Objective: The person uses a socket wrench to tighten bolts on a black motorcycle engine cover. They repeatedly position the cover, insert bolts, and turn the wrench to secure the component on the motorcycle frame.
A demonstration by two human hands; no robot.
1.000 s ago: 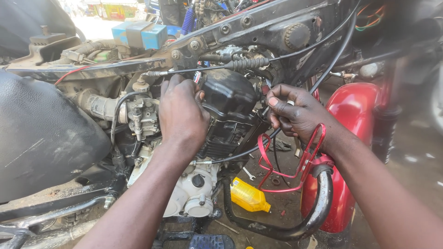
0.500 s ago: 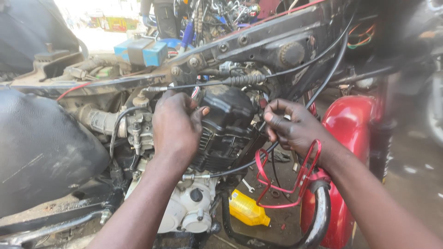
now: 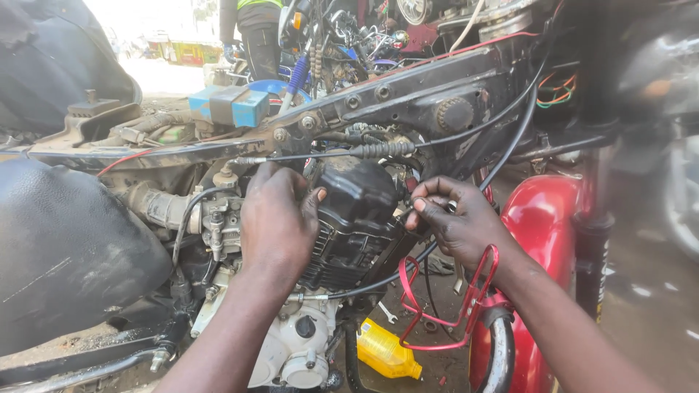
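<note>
The left hand [image 3: 277, 218] lies flat against the near side of the black engine cylinder head [image 3: 357, 218], fingers curled over its upper edge and thumb tip on its top; whether it grips anything there is hidden. The right hand [image 3: 455, 222] is pinched closed at the head's far side, fingertips on a small metal part too small to identify. A black cable [image 3: 510, 142] runs just past this hand, up toward the frame tube [image 3: 408, 94]. The carburettor [image 3: 218, 222] sits just beside the left hand. Below stand a red wire guard [image 3: 444, 320], a yellow bottle [image 3: 386, 353] on the ground and a red mudguard [image 3: 546, 225].
</note>
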